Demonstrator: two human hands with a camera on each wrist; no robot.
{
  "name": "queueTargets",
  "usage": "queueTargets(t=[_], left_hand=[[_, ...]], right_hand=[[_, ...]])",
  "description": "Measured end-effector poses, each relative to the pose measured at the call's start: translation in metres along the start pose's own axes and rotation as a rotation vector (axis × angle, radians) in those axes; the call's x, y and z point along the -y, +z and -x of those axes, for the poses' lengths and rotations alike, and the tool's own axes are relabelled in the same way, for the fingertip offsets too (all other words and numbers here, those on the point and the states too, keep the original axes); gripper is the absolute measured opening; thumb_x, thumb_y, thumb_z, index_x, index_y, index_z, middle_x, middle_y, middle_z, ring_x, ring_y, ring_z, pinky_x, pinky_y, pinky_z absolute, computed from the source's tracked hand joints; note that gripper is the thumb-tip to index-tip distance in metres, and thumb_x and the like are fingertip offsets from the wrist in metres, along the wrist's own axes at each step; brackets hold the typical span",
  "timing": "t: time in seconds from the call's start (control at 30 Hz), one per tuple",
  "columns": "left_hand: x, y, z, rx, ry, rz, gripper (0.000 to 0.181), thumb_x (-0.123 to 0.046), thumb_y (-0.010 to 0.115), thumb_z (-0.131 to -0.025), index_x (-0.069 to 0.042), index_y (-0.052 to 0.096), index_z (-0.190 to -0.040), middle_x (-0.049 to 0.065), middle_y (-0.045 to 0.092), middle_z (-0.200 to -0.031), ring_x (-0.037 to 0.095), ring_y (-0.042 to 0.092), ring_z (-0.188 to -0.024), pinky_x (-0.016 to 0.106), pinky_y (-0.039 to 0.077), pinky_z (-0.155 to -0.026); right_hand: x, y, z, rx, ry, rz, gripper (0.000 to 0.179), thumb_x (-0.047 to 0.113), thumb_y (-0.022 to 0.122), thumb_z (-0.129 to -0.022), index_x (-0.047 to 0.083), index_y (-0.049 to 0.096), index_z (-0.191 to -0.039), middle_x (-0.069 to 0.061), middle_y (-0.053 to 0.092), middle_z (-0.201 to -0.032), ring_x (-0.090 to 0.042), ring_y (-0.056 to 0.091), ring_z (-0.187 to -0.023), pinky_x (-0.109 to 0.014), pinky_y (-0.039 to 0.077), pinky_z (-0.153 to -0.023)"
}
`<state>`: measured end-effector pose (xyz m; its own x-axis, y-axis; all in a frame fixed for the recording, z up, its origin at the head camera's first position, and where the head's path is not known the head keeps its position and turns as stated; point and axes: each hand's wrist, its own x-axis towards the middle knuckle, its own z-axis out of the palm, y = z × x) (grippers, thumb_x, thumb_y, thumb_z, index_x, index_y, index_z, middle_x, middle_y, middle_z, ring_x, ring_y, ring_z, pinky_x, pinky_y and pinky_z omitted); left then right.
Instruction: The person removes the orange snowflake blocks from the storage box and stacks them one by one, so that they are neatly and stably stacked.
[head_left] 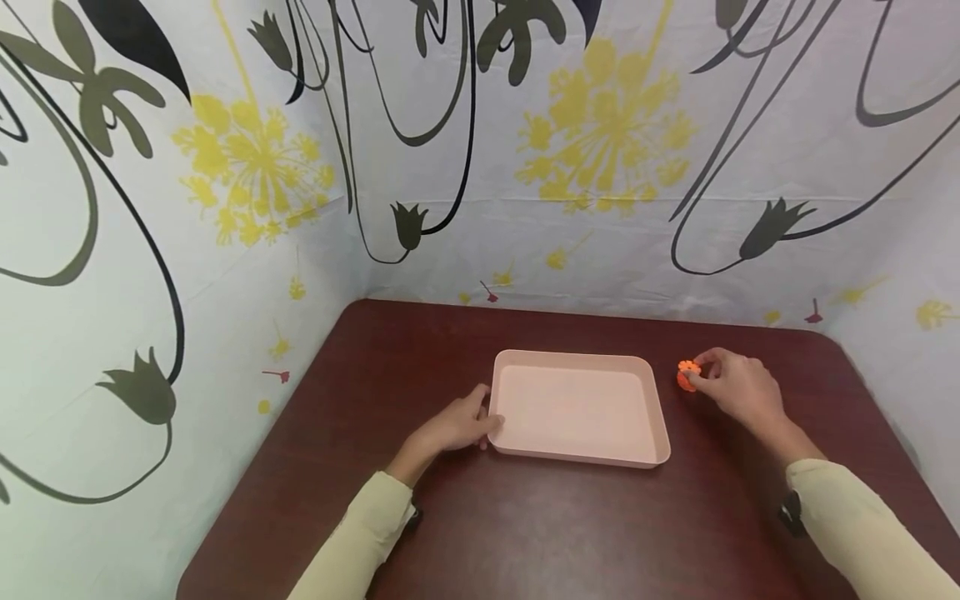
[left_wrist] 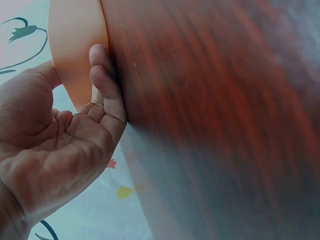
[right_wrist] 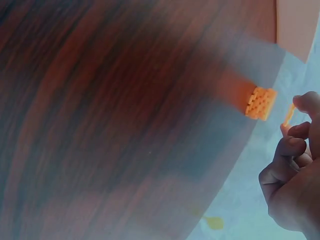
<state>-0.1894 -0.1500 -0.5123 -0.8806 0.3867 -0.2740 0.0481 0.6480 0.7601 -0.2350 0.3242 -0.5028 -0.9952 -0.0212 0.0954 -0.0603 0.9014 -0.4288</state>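
Observation:
A shallow pale-pink tray (head_left: 573, 400) lies on the dark red-brown table. My left hand (head_left: 459, 423) holds it by its left end, thumb over the rim and fingers along the outer side. The left wrist view shows the same hand (left_wrist: 65, 130) with its fingers against the tray wall (left_wrist: 77, 35). To the right of the tray, my right hand (head_left: 742, 390) pinches a thin orange flower-shaped piece (right_wrist: 289, 115) between thumb and finger. Just beside that piece, a short stack of orange pieces (right_wrist: 260, 103) stands on the table, partly overlapped by the held one in the head view.
The table (head_left: 570, 533) has rounded back corners. Its back edge meets a pale wall covering (head_left: 450, 275) with printed grey and yellow flowers, which also runs along the left and right sides.

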Motion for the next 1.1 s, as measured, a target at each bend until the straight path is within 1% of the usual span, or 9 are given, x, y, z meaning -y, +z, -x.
queueTargets(t=[0.1,0.27,0.43,0.63,0.77,0.87,0.97,1.1], left_hand=[[0.001,0.0,0.0,-0.001,0.005,0.006,0.044,-0.033,0.064,-0.104,-0.009,0.046,-0.137,0.003,0.068,-0.072,0.017,0.064,-0.064,0.031,0.049,-0.063],[0.002,0.0,0.0,-0.004,-0.01,0.007,0.045,-0.034,0.064,-0.104,-0.01,0.046,-0.137,0.003,0.068,-0.072,0.017,0.064,-0.063,0.031,0.049,-0.064],[0.003,0.0,0.001,-0.003,-0.01,-0.002,0.044,-0.034,0.064,-0.104,-0.011,0.046,-0.137,0.002,0.068,-0.072,0.017,0.064,-0.063,0.031,0.049,-0.064],[0.001,-0.002,0.002,-0.004,-0.006,0.013,0.045,-0.033,0.064,-0.104,-0.009,0.046,-0.138,0.003,0.068,-0.072,0.017,0.064,-0.063,0.032,0.049,-0.064],[0.0,-0.003,0.003,-0.001,-0.019,0.011,0.049,-0.036,0.064,-0.104,-0.01,0.045,-0.141,0.003,0.069,-0.073,0.018,0.064,-0.064,0.032,0.049,-0.066],[-0.001,-0.003,0.002,0.001,-0.017,0.014,0.051,-0.038,0.064,-0.105,-0.009,0.045,-0.142,0.003,0.069,-0.073,0.018,0.065,-0.064,0.031,0.049,-0.066],[-0.002,-0.004,0.001,-0.002,-0.011,0.02,0.052,-0.039,0.064,-0.105,-0.009,0.045,-0.143,0.003,0.069,-0.073,0.018,0.065,-0.064,0.031,0.049,-0.066],[-0.002,-0.003,-0.001,-0.009,-0.012,0.028,0.052,-0.039,0.064,-0.105,-0.009,0.045,-0.144,0.003,0.069,-0.073,0.018,0.066,-0.064,0.031,0.05,-0.067]], right_hand=[[-0.002,0.001,0.002,0.02,-0.011,0.023,0.043,0.036,0.08,-0.092,0.001,0.07,-0.114,-0.007,0.069,-0.08,-0.019,0.057,-0.068,-0.032,0.039,-0.054],[-0.003,0.004,0.005,0.05,-0.027,0.028,0.047,0.037,0.079,-0.093,0.0,0.069,-0.119,-0.01,0.073,-0.085,-0.019,0.059,-0.068,-0.032,0.04,-0.054],[-0.007,0.01,0.006,0.03,-0.022,0.032,0.046,0.035,0.079,-0.093,-0.001,0.069,-0.12,-0.011,0.073,-0.085,-0.019,0.059,-0.068,-0.032,0.04,-0.054],[-0.01,0.012,0.004,0.023,-0.023,0.029,0.045,0.035,0.078,-0.093,0.0,0.069,-0.121,-0.007,0.07,-0.081,-0.019,0.057,-0.066,-0.032,0.039,-0.053],[-0.01,0.01,0.006,0.031,-0.024,0.017,0.05,0.036,0.077,-0.095,0.002,0.064,-0.13,-0.005,0.068,-0.08,-0.018,0.057,-0.067,-0.032,0.039,-0.053],[-0.01,0.007,0.008,0.012,-0.019,0.014,0.057,0.039,0.075,-0.096,0.004,0.058,-0.138,-0.004,0.068,-0.079,-0.017,0.057,-0.065,-0.032,0.039,-0.052],[-0.012,0.003,0.01,-0.025,-0.013,0.016,0.063,0.047,0.072,-0.098,0.005,0.053,-0.142,-0.004,0.067,-0.079,-0.017,0.056,-0.063,-0.032,0.038,-0.052],[-0.018,-0.004,0.013,-0.083,-0.012,0.017,0.065,0.053,0.068,-0.1,0.01,0.051,-0.146,-0.006,0.07,-0.084,-0.021,0.06,-0.067,-0.032,0.037,-0.054]])
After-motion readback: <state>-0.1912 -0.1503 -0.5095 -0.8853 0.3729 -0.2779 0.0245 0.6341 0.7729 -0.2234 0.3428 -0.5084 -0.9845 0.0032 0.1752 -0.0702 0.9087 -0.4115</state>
